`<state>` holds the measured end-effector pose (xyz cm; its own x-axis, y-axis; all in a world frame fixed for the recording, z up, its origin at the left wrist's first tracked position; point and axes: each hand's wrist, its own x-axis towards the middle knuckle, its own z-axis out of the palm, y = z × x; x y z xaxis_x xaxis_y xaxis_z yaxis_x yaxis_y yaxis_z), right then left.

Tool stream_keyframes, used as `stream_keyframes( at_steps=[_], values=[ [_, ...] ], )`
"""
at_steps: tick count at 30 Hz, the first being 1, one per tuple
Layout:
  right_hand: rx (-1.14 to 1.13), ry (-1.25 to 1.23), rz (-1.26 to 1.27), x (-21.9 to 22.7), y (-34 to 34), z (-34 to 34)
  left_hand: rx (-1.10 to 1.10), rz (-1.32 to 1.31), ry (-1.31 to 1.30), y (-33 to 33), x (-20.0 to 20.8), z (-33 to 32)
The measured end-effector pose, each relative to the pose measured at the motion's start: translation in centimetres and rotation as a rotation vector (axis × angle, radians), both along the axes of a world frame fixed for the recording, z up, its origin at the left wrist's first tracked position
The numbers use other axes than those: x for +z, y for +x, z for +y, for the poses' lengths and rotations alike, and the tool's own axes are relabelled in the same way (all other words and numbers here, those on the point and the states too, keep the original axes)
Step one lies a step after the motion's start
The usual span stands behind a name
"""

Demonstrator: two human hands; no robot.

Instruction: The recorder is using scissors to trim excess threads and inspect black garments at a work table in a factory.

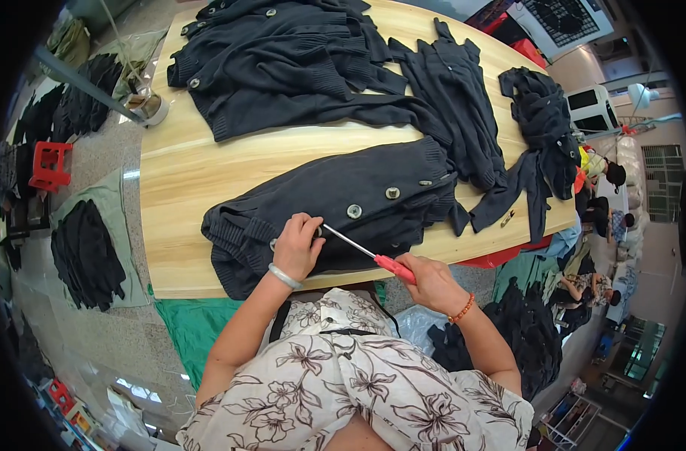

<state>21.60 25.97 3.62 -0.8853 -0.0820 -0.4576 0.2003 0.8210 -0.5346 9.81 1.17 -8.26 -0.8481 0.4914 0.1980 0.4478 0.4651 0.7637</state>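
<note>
A dark knitted cardigan (313, 180) with large buttons lies across the near part of the wooden table. My left hand (297, 244) is closed in a pinch at its front, by a button mostly hidden under the fingers. In my right hand (435, 283) is a red-handled tool (395, 267) with a long thin metal shaft, like a screwdriver. Its tip meets the knit right beside my left fingertips; the tip's shape is too small to make out. Two more buttons, one being a large button (354, 211), show farther along the front.
More dark cardigans (298, 60) are heaped on the far side of the wooden table (170, 218), others at the right. A small metal clip-like piece (507, 219) lies near the right edge. A red stool (50, 166) stands left; several people sit farther right.
</note>
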Motion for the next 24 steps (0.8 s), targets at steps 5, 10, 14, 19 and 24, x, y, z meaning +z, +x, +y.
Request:
stream_keyframes(
  at_steps=[5,10,14,19,24],
  values=[
    [0.093,0.152,-0.062,0.7,0.7,0.4,-0.086,-0.266,0.086,-1.9,-2.1,-0.9],
    [0.157,0.073,-0.113,0.6,-0.5,-1.4,-0.228,-0.358,0.069,-3.0,-1.2,-1.3],
    [0.083,0.084,-0.152,0.5,-0.4,-0.6,-0.224,-0.356,0.181,-2.6,-1.4,-1.8],
    [-0.057,-0.013,0.027,0.5,2.2,1.0,-0.115,0.243,0.059,-2.4,2.7,2.1],
    [-0.137,0.018,0.16,0.4,3.3,2.7,-0.248,-0.089,-0.016,-3.6,1.2,6.9]
  ],
)
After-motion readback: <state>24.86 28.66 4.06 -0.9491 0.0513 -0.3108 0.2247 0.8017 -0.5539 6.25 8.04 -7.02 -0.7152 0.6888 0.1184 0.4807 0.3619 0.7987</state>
